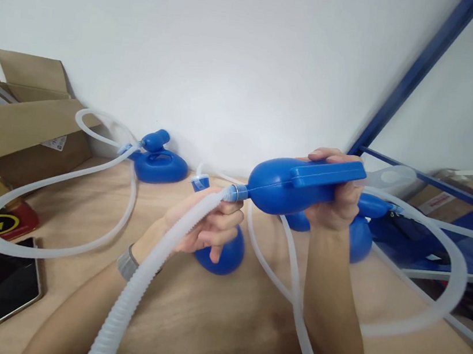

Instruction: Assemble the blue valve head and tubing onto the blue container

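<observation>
In the middle of the head view, a blue plastic bottle [273, 182] is held up on its side, its neck pointing left. My right hand [343, 205] is closed around its far end, with the fingers partly behind it. A translucent ribbed hose [150, 270] meets the neck at a pale blue connector. My left hand [217, 224] grips the hose at this connector, its lower fingers loosely curled. Below my left hand, another blue bottle [223, 256] rests on the table, partly hidden. A pale blue cap-like piece [200, 182] is just behind that hand.
Another blue bottle [161, 167] with a looping hose stands back left. More blue bottles [361, 240] and hoses lie at right. A cardboard box [38, 127], a drink bottle [17, 221] and a phone [7, 283] are at left. A blue metal frame [415, 78] rises at right.
</observation>
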A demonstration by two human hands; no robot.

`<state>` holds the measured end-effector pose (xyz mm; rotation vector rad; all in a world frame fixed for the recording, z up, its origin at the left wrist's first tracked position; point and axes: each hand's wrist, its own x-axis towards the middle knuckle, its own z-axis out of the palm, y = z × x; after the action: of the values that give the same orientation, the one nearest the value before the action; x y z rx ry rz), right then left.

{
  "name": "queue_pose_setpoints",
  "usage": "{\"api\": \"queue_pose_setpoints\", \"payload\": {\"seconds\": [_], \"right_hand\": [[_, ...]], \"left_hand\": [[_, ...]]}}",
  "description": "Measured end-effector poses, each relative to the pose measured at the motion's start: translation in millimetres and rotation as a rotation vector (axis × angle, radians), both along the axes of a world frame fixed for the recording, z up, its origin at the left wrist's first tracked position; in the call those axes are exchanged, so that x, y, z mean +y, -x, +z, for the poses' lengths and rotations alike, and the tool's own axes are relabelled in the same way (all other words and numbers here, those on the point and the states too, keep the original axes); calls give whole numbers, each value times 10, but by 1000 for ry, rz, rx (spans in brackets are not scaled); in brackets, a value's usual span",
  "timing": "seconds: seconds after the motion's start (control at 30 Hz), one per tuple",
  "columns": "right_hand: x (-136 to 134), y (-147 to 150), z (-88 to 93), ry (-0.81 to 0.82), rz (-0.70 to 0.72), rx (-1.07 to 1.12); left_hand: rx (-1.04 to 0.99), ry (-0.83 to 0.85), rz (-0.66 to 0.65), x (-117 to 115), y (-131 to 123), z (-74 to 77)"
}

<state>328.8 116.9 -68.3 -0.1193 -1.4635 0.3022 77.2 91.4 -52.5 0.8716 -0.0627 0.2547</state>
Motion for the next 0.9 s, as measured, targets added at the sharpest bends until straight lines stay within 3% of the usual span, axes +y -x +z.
{"api": "queue_pose_setpoints", "payload": {"seconds": [0.17, 0.27, 0.37, 0.43, 0.57, 0.7, 0.83, 0.9], "right_hand": [[21, -111, 8, -311, 83, -220], [16, -176, 3, -288, 63, -184], [3, -228, -6, -235, 18, -95], [-14, -243, -7, -216, -7, -80], [-24, -238, -32, -210, -55, -148], [54, -177, -90, -142, -269, -328], [121, 32, -83, -106, -274, -397], [131, 163, -64, -62, -303, -387]], "left_hand": [[46, 230, 206, -97, -46, -26], [112, 225, 358, -214, -132, 51], [277, 104, 658, -344, -224, 190], [388, -46, 813, -372, -229, 262], [478, -482, 663, -193, -23, 285], [668, -1056, 918, 37, 242, 250], [813, -1679, 972, 82, 280, 198], [803, -1844, 1005, 90, 226, 150]]}}
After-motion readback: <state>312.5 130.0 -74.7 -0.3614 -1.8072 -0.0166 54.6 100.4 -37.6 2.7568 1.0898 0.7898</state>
